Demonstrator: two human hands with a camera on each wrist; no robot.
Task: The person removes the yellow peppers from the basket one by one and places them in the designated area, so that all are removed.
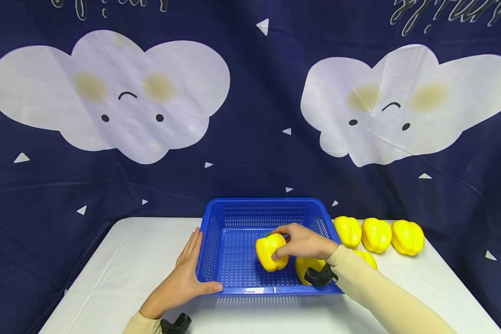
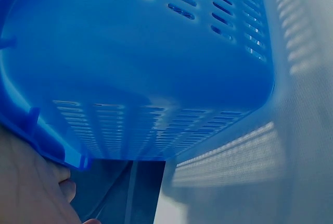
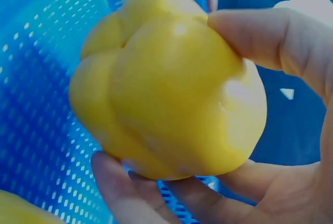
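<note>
**Blue basket point(image 1: 267, 291) at left hand point(image 1: 185, 273); yellow bell pepper point(image 1: 268, 253) in grip of right hand point(image 1: 302, 241)**

Beyond both hands hangs a navy backdrop point(image 1: 263, 93) bearing white cloud prints point(image 1: 117, 139), set upside down. A white table point(image 1: 138, 260) extends to either side of the hands.

The basket, slotted on walls and floor, sits on the table between the left hand and the right sleeve point(image 1: 384, 292). Left hand: fingers extended along the basket's outer side wall, thumb spread apart and laid on the near rim. Right hand: over the basket's interior, thumb on one side of the pepper and fingers on the other, pinching it; a green stem shows beside the fingertips.

A second pepper point(image 1: 305, 266) lies inside the basket below the right wrist, partly concealed. Outside the basket, to the right of the right hand, three peppers point(image 1: 376, 235) stand in a row. Another pepper point(image 1: 368, 260) is half hidden behind the right sleeve. Each wrist carries a black device point(image 1: 177, 324).
</note>
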